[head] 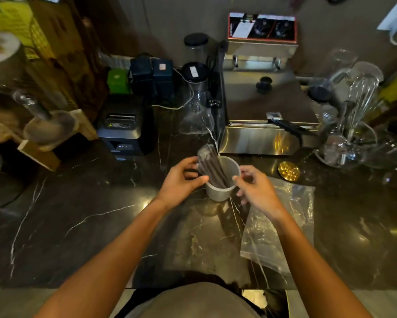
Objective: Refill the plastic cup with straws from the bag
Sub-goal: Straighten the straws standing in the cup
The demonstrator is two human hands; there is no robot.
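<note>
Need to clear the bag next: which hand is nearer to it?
Right. The right hand hovers at the cup's right side, just above the bag; the left hand is across the cup, on the straws.

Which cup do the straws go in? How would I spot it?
Find the big shiny steel fryer on the dark marble counter. Just in front of it, between the two hands, stands a plain whitish plastic cup. It alone holds dark straws; the vessels nearby are clear glass.

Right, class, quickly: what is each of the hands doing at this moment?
Left hand: closed around the bundle of dark straws standing in the plastic cup.
Right hand: open, fingertips at the cup's rim, holding nothing.
</note>
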